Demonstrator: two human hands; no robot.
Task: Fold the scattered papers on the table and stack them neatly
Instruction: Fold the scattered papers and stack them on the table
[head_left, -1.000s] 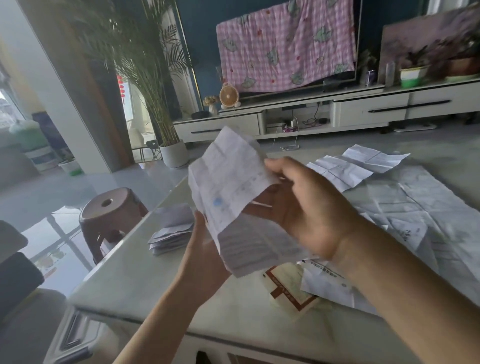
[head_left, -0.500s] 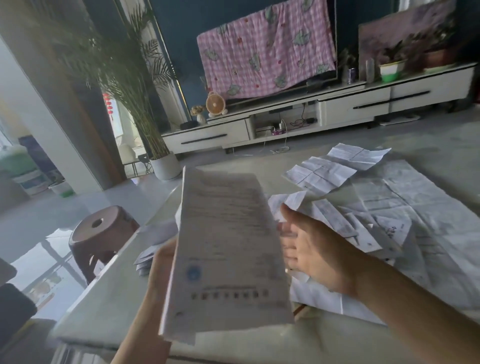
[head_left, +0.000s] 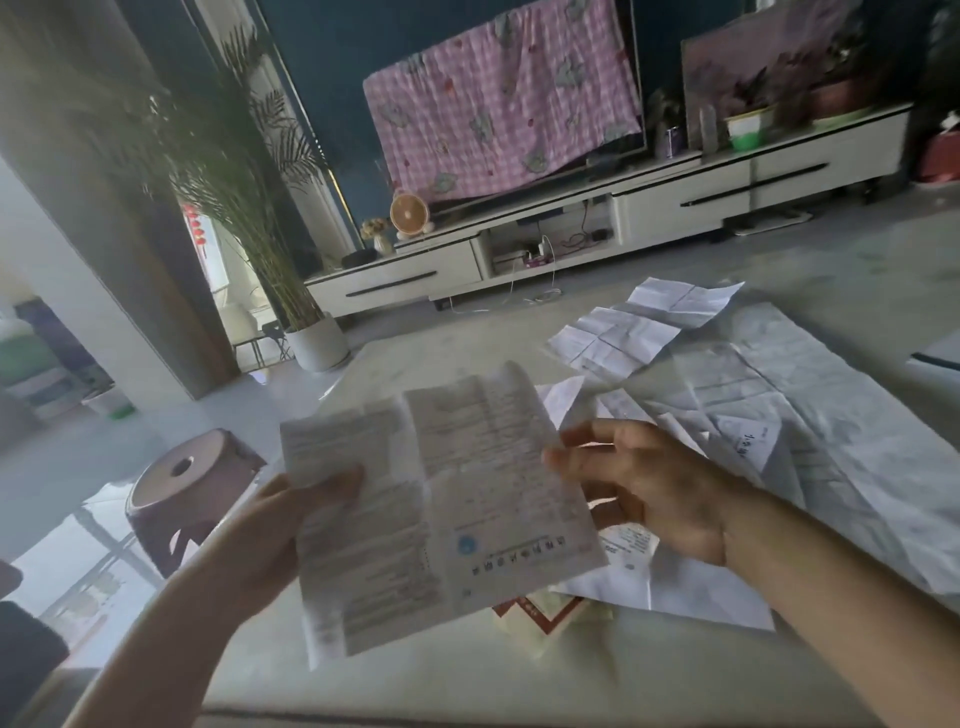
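Currently a thin, creased printed sheet (head_left: 441, 499) is held above the surface (head_left: 415, 675) near its 6 o'clock edge, half-open on one lengthwise fold, long axis 6 to 12 o'clock. Left hand (head_left: 270, 530): thumb pinches the left panel, fingers hidden behind. Right hand (head_left: 654, 493): fingers (head_left: 587, 434) straight, relaxed, at the right edge. Print blurred. Crumpled papers (head_left: 779, 415) lie at 2 o'clock.

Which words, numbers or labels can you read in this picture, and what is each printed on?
Held paper: printed lines beside a blue round mark, too blurred to read.
Creased sheet further right: dark handwriting, too small to read.
Red-edged card: no text visible.
Nothing can be quoted.
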